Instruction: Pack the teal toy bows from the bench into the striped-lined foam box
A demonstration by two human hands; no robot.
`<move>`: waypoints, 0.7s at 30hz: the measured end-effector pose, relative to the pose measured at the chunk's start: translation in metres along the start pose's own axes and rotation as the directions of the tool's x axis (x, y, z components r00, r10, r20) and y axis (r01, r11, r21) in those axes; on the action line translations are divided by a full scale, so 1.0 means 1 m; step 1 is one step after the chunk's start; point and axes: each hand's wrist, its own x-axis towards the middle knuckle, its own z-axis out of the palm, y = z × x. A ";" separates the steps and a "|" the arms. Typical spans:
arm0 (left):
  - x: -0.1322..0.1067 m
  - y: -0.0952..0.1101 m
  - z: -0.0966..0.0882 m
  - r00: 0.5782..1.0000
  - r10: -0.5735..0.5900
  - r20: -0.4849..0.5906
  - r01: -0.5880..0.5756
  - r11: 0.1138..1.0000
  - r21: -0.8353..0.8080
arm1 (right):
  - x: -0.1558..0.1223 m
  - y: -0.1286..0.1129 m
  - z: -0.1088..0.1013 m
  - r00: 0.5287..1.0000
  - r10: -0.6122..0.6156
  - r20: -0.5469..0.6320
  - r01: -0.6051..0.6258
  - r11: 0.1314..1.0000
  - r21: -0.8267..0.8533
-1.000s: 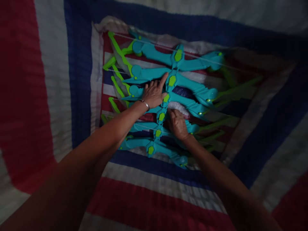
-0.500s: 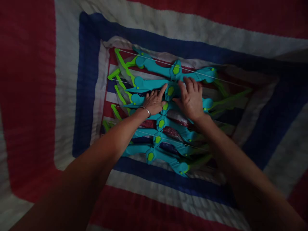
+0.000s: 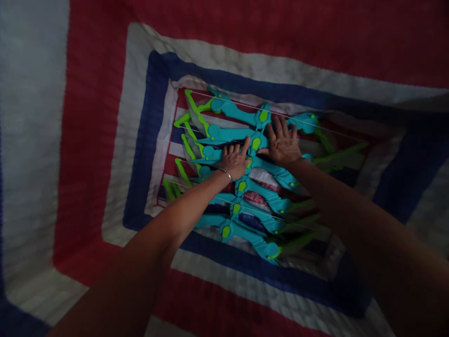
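Striped woven sacking in red, white and blue fills your view on every side, its bands ringing a deep rectangular bottom. On that bottom lies a stack of teal toy bows, fanned one over another from far to near, with lime-green tips bunched at the left end and thin white strings running across. Your left hand, a bracelet at its wrist, rests palm down near the middle of the stack, just left of the lime-green grips, with the fingers spread and the forefinger stretched toward the far side; it presses flat and closes on nothing. Just to its right, your right hand lies open and flat too, fingers splayed over the far bows, touching them without gripping. The two hands sit close together, the row of grips between them. Farther right, the bows' other green tips fade into shadow, too dim to make out clearly.
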 end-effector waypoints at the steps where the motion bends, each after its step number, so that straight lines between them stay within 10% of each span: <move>1: -0.003 -0.001 0.003 1.000 0.013 -0.019 -0.013 1.000 -0.001 | 0.000 -0.001 -0.001 1.000 -0.001 0.000 0.001 1.000 0.000; 13: -0.001 -0.002 0.012 0.999 -0.010 0.041 0.010 1.000 0.000 | -0.013 -0.035 -0.028 0.993 0.111 0.045 -0.110 0.994 -0.012; 17: -0.003 0.000 0.005 0.996 -0.023 0.085 0.025 0.999 -0.026 | -0.111 -0.099 -0.075 0.989 0.080 0.122 -0.079 0.997 -0.013; 21: -0.006 -0.001 0.002 0.994 -0.018 0.110 0.024 0.998 -0.051 | -0.288 -0.149 -0.150 0.940 -0.258 0.222 0.218 0.958 0.186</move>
